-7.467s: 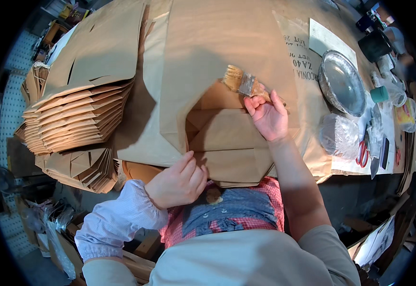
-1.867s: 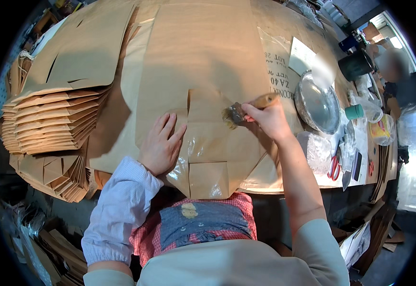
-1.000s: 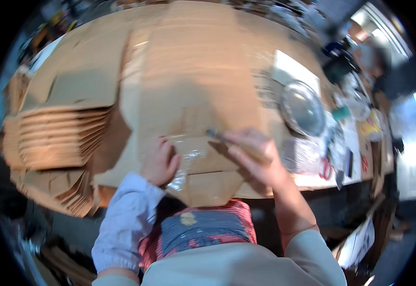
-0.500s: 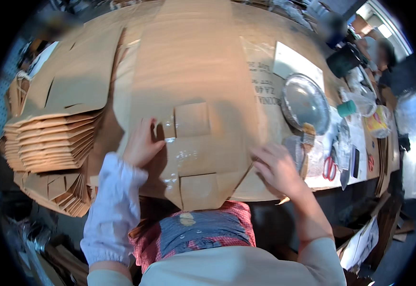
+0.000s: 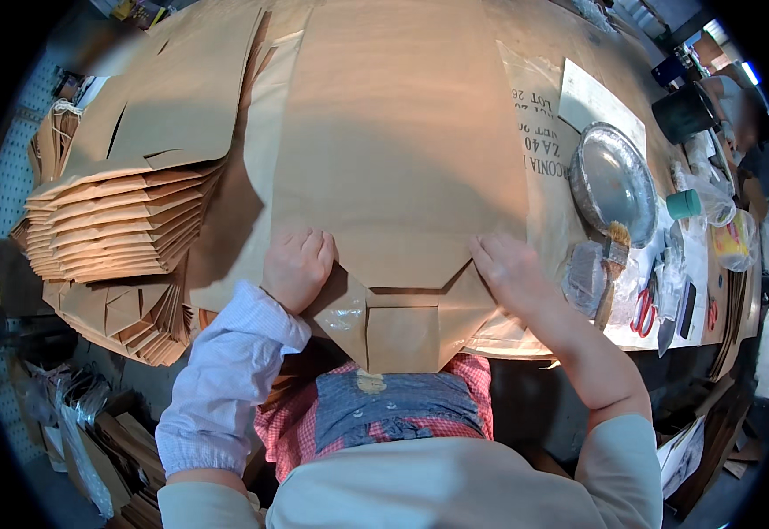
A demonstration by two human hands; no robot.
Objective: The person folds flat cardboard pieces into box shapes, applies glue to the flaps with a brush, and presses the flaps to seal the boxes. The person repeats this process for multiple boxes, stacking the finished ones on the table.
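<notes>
A large brown paper bag (image 5: pixel 402 159) lies flat on the table in front of me. Its end nearest my body is folded into slanted corners. A broad flap (image 5: pixel 406 264) with angled corners is turned down toward me, over part of that end. Below it show a square paper patch (image 5: pixel 402 337) and a shiny wet-looking smear (image 5: pixel 345 317). My left hand (image 5: pixel 300 269) is closed on the left edge of the fold, fingers curled. On the opposite side my right hand (image 5: pixel 508 271) pinches the right edge; its fingertips are partly hidden.
A stack of folded brown bags (image 5: pixel 124 229) stands at the left. On the right are a foil-like round basin (image 5: pixel 613 185), a brush (image 5: pixel 615 256), red-handled scissors (image 5: pixel 644 310), a knife (image 5: pixel 666 333), a green-capped bottle (image 5: pixel 684 204) and a dark bucket (image 5: pixel 684 113).
Both hands have closed on the bag's side edges. A flap now covers the upper patch and much of the shiny smear that showed before. The view has shifted slightly.
</notes>
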